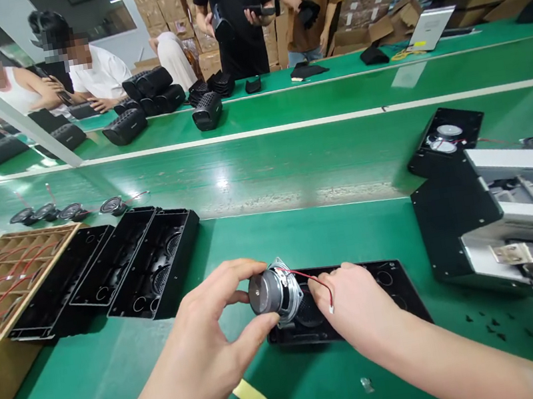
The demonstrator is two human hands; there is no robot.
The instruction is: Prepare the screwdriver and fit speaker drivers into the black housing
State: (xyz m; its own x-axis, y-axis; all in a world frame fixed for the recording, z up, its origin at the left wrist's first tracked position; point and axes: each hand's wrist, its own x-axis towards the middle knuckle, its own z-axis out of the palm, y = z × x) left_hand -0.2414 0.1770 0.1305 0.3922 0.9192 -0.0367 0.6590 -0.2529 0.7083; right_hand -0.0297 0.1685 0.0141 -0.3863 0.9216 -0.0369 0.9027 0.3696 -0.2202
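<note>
My left hand (pixel 213 343) pinches a small round speaker driver (pixel 275 290) by its silver magnet, thumb below and fingers above. My right hand (pixel 356 303) closes on the driver's other side, where its red wire (pixel 316 280) loops over my knuckles. Both hands hold the driver just above a black plastic speaker panel (pixel 392 287) lying flat on the green bench (pixel 302 234). Under the hands, the panel's round opening is mostly hidden.
Three black speaker shells (pixel 120 266) lie side by side to the left, next to a wooden compartment tray (pixel 1 282) of wired drivers. A white and black machine (pixel 527 219) stands at right. Loose drivers (pixel 69 211) sit on the belt; other people work across it.
</note>
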